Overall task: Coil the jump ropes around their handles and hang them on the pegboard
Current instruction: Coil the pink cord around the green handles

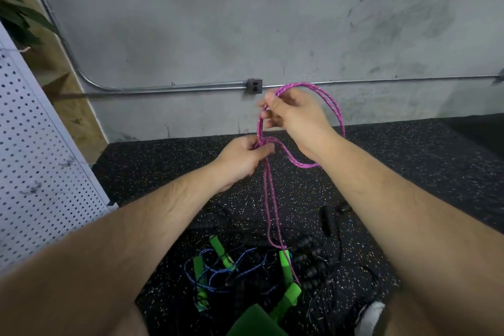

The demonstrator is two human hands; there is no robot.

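Gathering the pink jump rope (339, 117) into a loop: the right hand (296, 117), raised at about one o'clock from the left hand (241, 157), pinches the doubled cord between thumb and curled fingers near the top of the loop. The left hand pinches the point where the strands cross, thumb pressed over them against bent fingers. To do this step well, the left pinch should, by my judgement, hold the crossing firmly so that the turns cannot slide. The right hand should lay each turn to one size, drawing slack evenly from the two strands that hang toward six o'clock; a loose crossing would probably let the loop spill. The rope is a braided cord, pink flecked with pale specks and run double. Its loop arcs out to three o'clock of the right wrist and returns beneath it, and its two strands drop to bright green handles (285, 267) that appear to rest on the speckled black floor mat (409, 172). Around those handles, from six to seven o'clock, lies a tangle of a blue rope (211, 287) with similar green handles and several black ropes (313, 256). The white pegboard (41, 158) stands at nine o'clock, well apart from both hands.
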